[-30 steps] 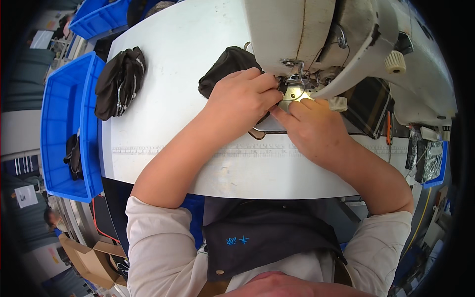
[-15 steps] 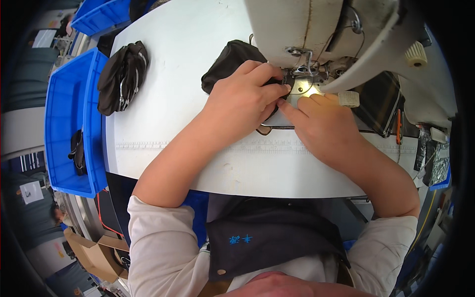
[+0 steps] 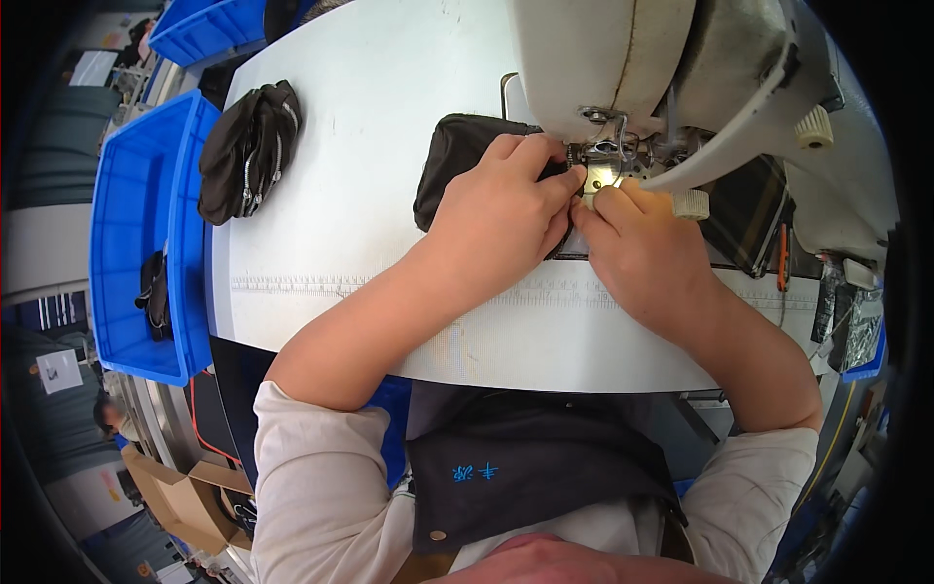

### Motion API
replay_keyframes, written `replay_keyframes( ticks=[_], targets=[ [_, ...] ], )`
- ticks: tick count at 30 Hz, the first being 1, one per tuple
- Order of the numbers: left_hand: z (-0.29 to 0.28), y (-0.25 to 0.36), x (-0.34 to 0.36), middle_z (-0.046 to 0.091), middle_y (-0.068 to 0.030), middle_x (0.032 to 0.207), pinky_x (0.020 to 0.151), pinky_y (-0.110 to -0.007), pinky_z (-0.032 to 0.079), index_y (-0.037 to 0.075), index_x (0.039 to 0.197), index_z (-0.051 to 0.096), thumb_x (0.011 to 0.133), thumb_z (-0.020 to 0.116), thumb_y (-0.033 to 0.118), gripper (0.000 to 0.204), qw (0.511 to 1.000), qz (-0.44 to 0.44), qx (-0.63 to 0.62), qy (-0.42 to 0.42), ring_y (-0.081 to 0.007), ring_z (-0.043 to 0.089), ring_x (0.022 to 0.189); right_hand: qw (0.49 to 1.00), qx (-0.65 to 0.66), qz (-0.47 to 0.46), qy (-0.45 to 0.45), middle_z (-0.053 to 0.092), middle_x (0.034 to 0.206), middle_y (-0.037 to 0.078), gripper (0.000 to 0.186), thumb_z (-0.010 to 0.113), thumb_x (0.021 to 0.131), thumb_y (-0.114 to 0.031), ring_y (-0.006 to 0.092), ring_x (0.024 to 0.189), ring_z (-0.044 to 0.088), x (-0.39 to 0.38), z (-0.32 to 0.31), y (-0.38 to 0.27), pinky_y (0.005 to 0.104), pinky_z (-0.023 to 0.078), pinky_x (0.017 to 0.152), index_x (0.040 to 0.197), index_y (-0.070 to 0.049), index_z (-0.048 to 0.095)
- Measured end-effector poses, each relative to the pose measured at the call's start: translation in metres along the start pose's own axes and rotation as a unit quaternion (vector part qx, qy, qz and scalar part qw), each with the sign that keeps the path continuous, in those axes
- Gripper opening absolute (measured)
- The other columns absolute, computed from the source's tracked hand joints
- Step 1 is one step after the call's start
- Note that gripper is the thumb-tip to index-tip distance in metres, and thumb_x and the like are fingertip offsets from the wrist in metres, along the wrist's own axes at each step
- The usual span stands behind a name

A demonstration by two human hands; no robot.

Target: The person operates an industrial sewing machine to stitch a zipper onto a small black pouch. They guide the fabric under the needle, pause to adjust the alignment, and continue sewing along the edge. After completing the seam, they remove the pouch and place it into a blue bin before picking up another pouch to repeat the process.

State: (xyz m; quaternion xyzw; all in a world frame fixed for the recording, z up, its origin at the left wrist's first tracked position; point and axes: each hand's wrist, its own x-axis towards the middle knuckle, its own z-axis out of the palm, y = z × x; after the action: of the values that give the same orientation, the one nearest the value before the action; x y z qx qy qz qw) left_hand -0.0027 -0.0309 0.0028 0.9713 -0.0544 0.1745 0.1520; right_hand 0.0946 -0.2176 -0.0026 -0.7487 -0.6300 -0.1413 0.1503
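Observation:
A black fabric pouch lies under the sewing machine's head, its zipper edge at the lit needle plate. My left hand rests over the pouch, fingers bent and pressed on its edge beside the presser foot. It covers much of the fabric. Close to those fingertips, my right hand has its fingers curled and closed at the near side of the needle plate. What is between its fingertips is hidden.
More black zippered pouches are piled at the table's left. Beside them stands a blue bin with dark fabric inside. An orange-handled tool lies to the right. A printed ruler runs along the near tabletop.
Both hands have shifted slightly right, the left one drawing the pouch along toward the machine. The pouch body now lies flatter and a little nearer to me.

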Motion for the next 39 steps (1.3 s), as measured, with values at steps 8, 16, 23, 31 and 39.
replay_keyframes(
  ticks=[8, 16, 23, 31, 39],
  targets=[
    [-0.016, 0.003, -0.007, 0.061, -0.0108, 0.133, 0.091, -0.04, 0.058, 0.009, 0.129, 0.07, 0.078, 0.076, 0.014, 0.052, 0.997, -0.018, -0.076, -0.024, -0.0322, 0.06, 0.122, 0.996, 0.036, -0.07, 0.04, 0.07, 0.113, 0.017, 0.036, 0.069, 0.074, -0.01, 0.0261, 0.103, 0.063, -0.005, 0.0, -0.009, 0.0365, 0.053, 0.075, 0.104, 0.009, 0.073],
    [-0.024, 0.007, -0.007, 0.059, -0.01, 0.138, 0.094, -0.042, 0.056, 0.011, 0.128, 0.067, 0.07, 0.076, 0.005, 0.058, 0.998, -0.054, 0.021, -0.022, -0.0335, 0.058, 0.121, 0.995, 0.011, -0.093, 0.026, 0.071, 0.108, 0.018, 0.042, 0.069, 0.075, -0.01, 0.0252, 0.098, 0.063, -0.006, -0.004, -0.005, 0.0341, 0.051, 0.075, 0.11, 0.012, 0.073],
    [-0.012, -0.022, -0.001, 0.069, -0.0027, 0.119, 0.095, -0.041, 0.05, 0.011, 0.101, 0.077, 0.071, 0.077, 0.008, 0.031, 0.984, 0.136, 0.089, 0.078, -0.0297, 0.061, 0.116, 0.996, 0.005, -0.087, 0.033, 0.07, 0.105, 0.015, 0.036, 0.069, 0.078, -0.011, 0.024, 0.096, 0.062, -0.006, -0.001, -0.007, 0.0351, 0.05, 0.076, 0.107, 0.009, 0.074],
    [-0.003, -0.023, -0.002, 0.068, -0.008, 0.113, 0.095, -0.041, 0.049, 0.004, 0.096, 0.074, 0.081, 0.084, 0.026, 0.028, 0.991, 0.0, -0.132, 0.022, -0.0325, 0.06, 0.107, 0.997, 0.013, -0.069, 0.032, 0.069, 0.109, 0.014, 0.031, 0.069, 0.08, -0.011, 0.0227, 0.093, 0.061, -0.009, 0.003, -0.01, 0.0353, 0.049, 0.077, 0.107, 0.004, 0.071],
    [0.002, -0.017, -0.002, 0.069, -0.0074, 0.097, 0.085, -0.039, 0.05, 0.004, 0.096, 0.073, 0.087, 0.084, 0.025, 0.025, 0.966, -0.113, -0.232, 0.022, -0.0298, 0.06, 0.095, 0.998, -0.001, -0.063, -0.006, 0.067, 0.106, 0.012, 0.028, 0.069, 0.082, -0.012, 0.0207, 0.085, 0.061, -0.012, 0.003, -0.012, 0.0349, 0.047, 0.073, 0.106, 0.001, 0.071]
  ],
)
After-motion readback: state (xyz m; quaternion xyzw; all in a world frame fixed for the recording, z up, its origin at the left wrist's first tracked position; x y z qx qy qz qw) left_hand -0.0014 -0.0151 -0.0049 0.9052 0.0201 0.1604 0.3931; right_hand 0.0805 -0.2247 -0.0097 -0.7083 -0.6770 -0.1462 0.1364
